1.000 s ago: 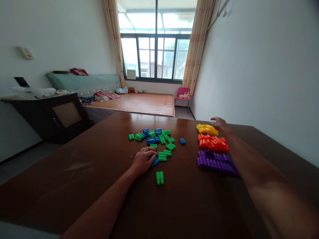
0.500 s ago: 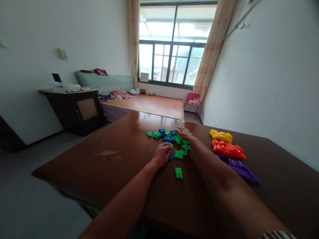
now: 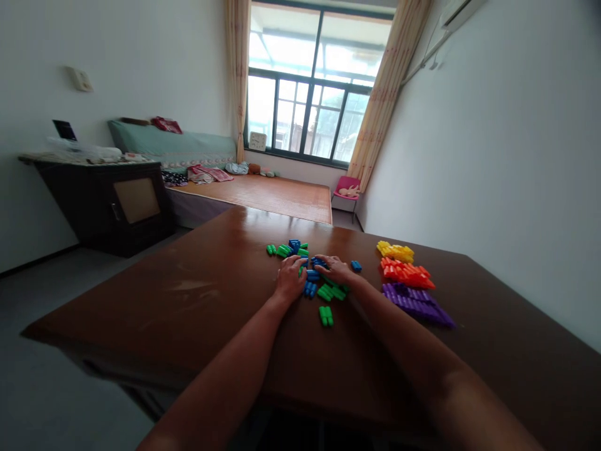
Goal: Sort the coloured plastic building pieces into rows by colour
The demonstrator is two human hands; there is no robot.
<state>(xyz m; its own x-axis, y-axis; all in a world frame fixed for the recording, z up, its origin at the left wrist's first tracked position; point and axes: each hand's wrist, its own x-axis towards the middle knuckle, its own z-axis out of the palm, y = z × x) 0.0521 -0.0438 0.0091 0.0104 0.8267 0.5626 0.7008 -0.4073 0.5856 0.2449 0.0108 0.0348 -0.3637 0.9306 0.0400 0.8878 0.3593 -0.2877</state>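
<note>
Small plastic building blocks, shaped like joined tubes, lie in a loose blue and green group on the brown table. My left hand (image 3: 291, 277) rests at the group's left side, fingers bent over it; what they grip is partly hidden. A bit of green shows by its fingertips. From the right, my right hand (image 3: 335, 268) has its fingers closed around blue building blocks (image 3: 319, 262). Between the hands and just below lie more blue blocks (image 3: 310, 289). Green blocks (image 3: 327, 292) sit under the right wrist, and a separate green pair (image 3: 325, 316) lies nearer me.
On the right, yellow blocks (image 3: 395, 252), orange blocks (image 3: 407, 273) and purple blocks (image 3: 417, 304) lie in separate piles. A lone blue block (image 3: 357, 265) is right of my right hand. The table (image 3: 197, 313) has a bed (image 3: 277, 195) and a dark cabinet (image 3: 103, 207) beyond it.
My right hand has drawn back from the far side of the group, and its fingers have closed on blue blocks. A blue block now shows to its right. The view has shifted.
</note>
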